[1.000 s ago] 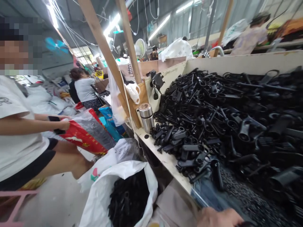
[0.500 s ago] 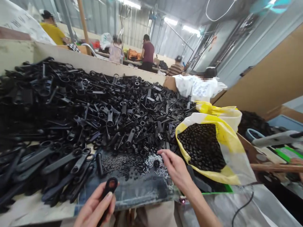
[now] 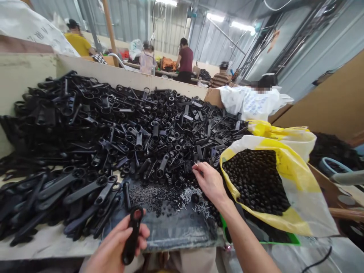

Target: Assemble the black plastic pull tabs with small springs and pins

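Note:
My left hand (image 3: pixel 116 246) is closed round a long black plastic handle piece (image 3: pixel 132 236) with a ring at its top, held over the table's near edge. My right hand (image 3: pixel 209 182) reaches forward into the heap of black plastic parts (image 3: pixel 119 129), its fingertips pinched together at small parts near the pile's edge; what they hold is too small to make out. Just below it lies a scatter of small metal screws (image 3: pixel 170 197) on a dark mat (image 3: pixel 176 231).
A yellow-and-white plastic bag (image 3: pixel 287 170) full of small black round pieces stands at the right. A wooden board (image 3: pixel 119 77) walls the table at the back. Several people work at benches beyond it, and one in white sits at the right.
The view swung from the left end of the table to the pile in front. My right hand has moved forward from the screws into the black parts. My left hand holds the handle higher.

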Tool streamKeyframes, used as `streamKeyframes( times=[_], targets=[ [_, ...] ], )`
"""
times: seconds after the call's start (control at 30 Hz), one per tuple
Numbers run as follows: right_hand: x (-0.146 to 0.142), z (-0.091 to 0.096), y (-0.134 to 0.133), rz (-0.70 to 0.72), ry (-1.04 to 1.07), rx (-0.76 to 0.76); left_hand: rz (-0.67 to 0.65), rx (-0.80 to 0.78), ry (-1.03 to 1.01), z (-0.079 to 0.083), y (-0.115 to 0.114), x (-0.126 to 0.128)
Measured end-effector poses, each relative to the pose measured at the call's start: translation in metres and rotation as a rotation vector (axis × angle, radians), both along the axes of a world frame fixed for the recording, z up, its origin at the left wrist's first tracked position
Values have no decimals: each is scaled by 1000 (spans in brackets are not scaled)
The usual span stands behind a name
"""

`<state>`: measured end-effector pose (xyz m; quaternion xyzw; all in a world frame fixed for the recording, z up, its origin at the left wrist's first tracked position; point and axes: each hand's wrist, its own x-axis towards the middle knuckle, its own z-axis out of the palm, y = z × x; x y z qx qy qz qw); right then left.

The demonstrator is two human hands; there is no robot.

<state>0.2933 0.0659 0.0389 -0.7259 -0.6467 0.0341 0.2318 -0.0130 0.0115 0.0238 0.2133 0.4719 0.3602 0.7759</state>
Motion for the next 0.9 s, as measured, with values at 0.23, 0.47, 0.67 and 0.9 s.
streamKeyframes(
  times=[0.23,0.47,0.67,0.9],
  targets=[
    [-4,-2,10,55,-21,-93,-36,-61,-164,6,2,2],
    [7,0,7,81,330,-80,27,-24,-236,10,-1,-8],
    [-52,9,-38,-6,1421,-179,68,43,-157,12,0,-2],
    [-145,-32,-86,287,1562,-545,260,172,-77,13,2,9]
  ],
)
